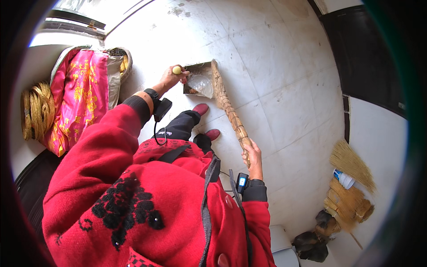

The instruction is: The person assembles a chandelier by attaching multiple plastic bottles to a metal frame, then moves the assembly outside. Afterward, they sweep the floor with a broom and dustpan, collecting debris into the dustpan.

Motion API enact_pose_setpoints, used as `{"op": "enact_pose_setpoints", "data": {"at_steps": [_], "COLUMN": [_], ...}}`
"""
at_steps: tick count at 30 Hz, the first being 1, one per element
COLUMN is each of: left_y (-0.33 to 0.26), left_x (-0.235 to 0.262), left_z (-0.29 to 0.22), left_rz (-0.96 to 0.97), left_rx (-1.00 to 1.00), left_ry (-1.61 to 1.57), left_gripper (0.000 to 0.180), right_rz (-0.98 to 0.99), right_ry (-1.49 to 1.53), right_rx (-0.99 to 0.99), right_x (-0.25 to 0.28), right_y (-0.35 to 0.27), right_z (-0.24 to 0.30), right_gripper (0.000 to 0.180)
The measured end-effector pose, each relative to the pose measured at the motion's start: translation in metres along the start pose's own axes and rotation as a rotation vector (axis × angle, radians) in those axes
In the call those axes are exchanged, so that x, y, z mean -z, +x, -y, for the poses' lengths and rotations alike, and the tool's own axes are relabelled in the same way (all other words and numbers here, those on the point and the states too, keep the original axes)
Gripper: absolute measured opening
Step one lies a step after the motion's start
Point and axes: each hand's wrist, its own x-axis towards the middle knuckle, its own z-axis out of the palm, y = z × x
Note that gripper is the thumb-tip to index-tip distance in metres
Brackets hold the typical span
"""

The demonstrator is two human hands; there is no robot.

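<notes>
My left hand (169,78) is closed around the upright handle of a dustpan (198,67), with the handle's pale round end (177,70) showing above the fingers. The dustpan rests on the floor ahead of my feet. Crumpled clear plastic (201,83) and some small debris lie in it. My right hand (252,156) grips the lower end of a straw broom (231,115), its stalk bound in segments. The broom slants away to the far left, and its bristle end is against the dustpan's open right side.
A pink cloth with yellow patterns (84,89) covers something at the left, beside coiled golden rope (38,109). At the right wall stand straw brooms (353,164), a white-and-blue container (344,179) and dark bags (311,246). My red shoes (212,134) are close to the dustpan.
</notes>
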Motion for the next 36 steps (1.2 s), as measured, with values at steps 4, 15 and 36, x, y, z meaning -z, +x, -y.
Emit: {"op": "enact_pose_setpoints", "data": {"at_steps": [4, 15, 36], "left_y": [-0.009, 0.007, 0.009], "left_x": [0.011, 0.011, 0.004], "left_z": [-0.008, -0.005, -0.009], "left_rz": [-0.078, -0.320, -0.189], "left_rx": [0.011, 0.046, 0.210], "left_ry": [-0.070, -0.120, -0.213], "left_gripper": [0.022, 0.023, 0.040], "right_rz": [-0.058, -0.165, 0.020], "right_ry": [-0.024, -0.223, -0.845], "right_rx": [0.085, 0.226, 0.398], "right_x": [0.003, 0.003, -0.005], "right_y": [0.009, 0.086, 0.092], "right_z": [0.020, 0.107, 0.145], "right_gripper": [0.046, 0.046, 0.054]}}
